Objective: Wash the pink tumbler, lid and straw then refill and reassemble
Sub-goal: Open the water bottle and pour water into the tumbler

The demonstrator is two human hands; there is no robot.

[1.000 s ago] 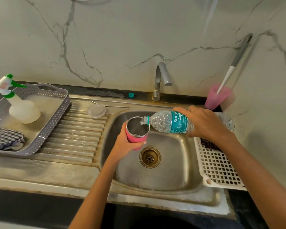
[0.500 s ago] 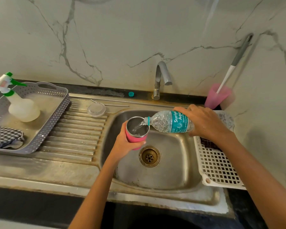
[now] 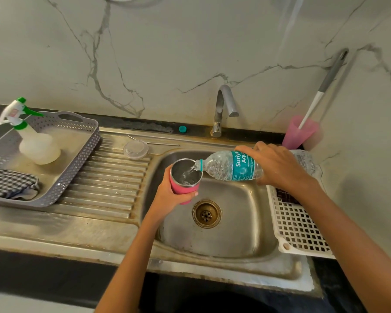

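Note:
My left hand [image 3: 167,195] grips the pink tumbler [image 3: 185,180] upright over the steel sink basin [image 3: 235,222]. My right hand [image 3: 278,166] holds a clear water bottle [image 3: 226,166] with a teal label, tipped nearly flat with its mouth at the tumbler's rim. Water streams from the bottle into the tumbler's steel inside. The clear lid [image 3: 136,150] lies on the draining board behind the tumbler, and the thin metal straw [image 3: 160,143] lies beside it. A teal bottle cap [image 3: 182,129] sits on the ledge by the tap.
The tap [image 3: 224,107] stands behind the basin. A grey basket [image 3: 77,159] on the left holds a spray bottle [image 3: 32,141] and a checked cloth [image 3: 7,184]. A white crate [image 3: 298,224] sits right of the basin. A pink cup [image 3: 299,132] with a brush stands in the corner.
The bottle has tipped further and water now pours into the tumbler, where a second ago its mouth was only at the rim. Both hands stay in about the same place.

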